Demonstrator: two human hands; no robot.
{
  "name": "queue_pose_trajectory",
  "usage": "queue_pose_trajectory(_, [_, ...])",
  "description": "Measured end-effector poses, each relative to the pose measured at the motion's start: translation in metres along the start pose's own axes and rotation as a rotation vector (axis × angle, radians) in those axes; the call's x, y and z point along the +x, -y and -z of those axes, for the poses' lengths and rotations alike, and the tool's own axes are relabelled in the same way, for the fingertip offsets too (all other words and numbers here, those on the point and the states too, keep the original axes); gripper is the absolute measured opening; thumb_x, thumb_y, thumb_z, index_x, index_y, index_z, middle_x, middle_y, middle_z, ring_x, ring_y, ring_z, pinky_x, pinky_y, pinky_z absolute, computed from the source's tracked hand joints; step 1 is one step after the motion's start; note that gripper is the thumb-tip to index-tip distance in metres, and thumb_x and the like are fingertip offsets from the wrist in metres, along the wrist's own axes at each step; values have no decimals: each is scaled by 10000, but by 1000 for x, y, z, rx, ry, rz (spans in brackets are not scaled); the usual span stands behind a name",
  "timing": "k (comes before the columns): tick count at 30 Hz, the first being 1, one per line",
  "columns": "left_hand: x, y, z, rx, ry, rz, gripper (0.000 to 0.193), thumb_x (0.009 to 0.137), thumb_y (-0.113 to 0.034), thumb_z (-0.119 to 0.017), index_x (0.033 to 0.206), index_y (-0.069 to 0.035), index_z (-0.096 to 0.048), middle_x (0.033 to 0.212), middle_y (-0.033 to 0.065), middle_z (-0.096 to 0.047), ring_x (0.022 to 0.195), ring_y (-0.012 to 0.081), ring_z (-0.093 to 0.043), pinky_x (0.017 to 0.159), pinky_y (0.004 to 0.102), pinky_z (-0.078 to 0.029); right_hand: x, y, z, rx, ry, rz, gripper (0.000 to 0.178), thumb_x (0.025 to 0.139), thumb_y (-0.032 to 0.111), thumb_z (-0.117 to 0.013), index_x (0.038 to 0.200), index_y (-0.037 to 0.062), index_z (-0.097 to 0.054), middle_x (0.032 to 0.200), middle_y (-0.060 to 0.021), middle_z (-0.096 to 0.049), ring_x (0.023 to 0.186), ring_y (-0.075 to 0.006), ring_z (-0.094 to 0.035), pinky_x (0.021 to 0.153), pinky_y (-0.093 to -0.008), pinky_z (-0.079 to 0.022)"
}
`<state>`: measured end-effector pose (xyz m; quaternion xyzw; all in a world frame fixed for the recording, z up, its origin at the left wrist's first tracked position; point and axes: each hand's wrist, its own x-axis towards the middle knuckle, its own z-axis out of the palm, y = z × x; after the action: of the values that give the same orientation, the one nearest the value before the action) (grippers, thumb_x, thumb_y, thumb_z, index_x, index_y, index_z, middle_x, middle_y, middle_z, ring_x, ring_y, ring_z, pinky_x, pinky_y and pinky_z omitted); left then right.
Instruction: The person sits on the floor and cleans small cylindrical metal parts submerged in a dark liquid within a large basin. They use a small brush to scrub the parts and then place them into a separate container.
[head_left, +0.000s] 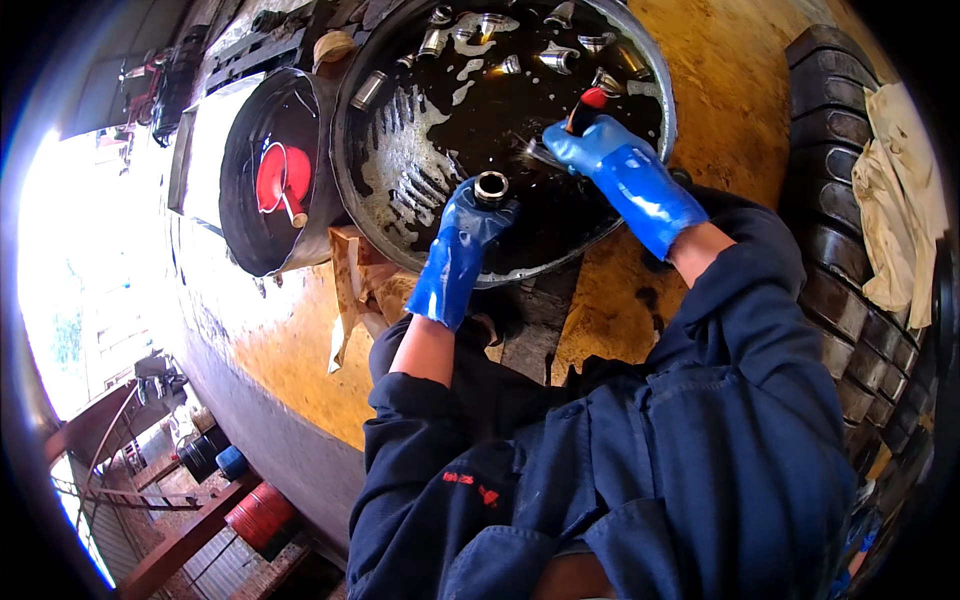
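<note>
My left hand [474, 218], in a blue rubber glove, grips a shiny metal sleeve [491, 186] with its round open end facing up. My right hand [598, 146], in a matching glove, is closed around a brush [592, 100] with a red-tipped dark handle. The brush's working end points toward the sleeve, is blurred, and appears apart from it. Both hands are over a large round metal basin [346, 185] of dark, oily liquid with pale foam on its left side. Several metal sleeves [559, 58] lie in the liquid along the far side.
Left of the basin stands a cut-down black drum [240, 225] holding a red bowl-like vessel [284, 178] with a wooden handle. A large tyre [835, 150] with a beige cloth [900, 190] on it is at the right. Stained cardboard [350, 275] lies by the basin's near left edge.
</note>
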<state>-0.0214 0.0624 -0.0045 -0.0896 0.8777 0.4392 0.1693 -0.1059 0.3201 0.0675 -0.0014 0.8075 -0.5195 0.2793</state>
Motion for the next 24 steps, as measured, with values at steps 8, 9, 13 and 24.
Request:
queue_pose_trajectory(8, [0,-3,22,239,203,-129,470,774,-170,-885,1194,-63,-704,1074,78,-781,975,179,-733,877,327,-594,-4,34,-22,34,266,215,419,921,489,-667,991,96,-792,874,-109,-753,860,-196,-710,838,-344,-541])
queue_pose_trajectory(9, [-7,-17,22,114,183,-72,474,775,-163,-885,1199,-61,-700,1070,72,-779,975,170,-729,880,320,-591,-1,23,-20,89,219,168,419,919,490,-660,982,97,-791,869,-111,-752,860,-203,-714,844,-346,-543])
queue_pose_trajectory(13, [-25,-21,43,-154,130,72,479,771,-141,-886,1203,-60,-695,1059,45,-770,967,136,-705,881,306,-584,-5,16,-14,-156,16,48,333,953,377,-629,884,62,-709,816,-103,-694,769,-224,-672,780,-364,-536])
queue_pose_trajectory(24, [-48,-18,88,-481,267,237,530,725,-100,-907,1214,-61,-704,1074,36,-763,955,153,-693,896,324,-576,-19,38,1,-45,306,652,282,960,155,-651,1211,60,-738,1109,-159,-759,993,-287,-736,917,-386,-594])
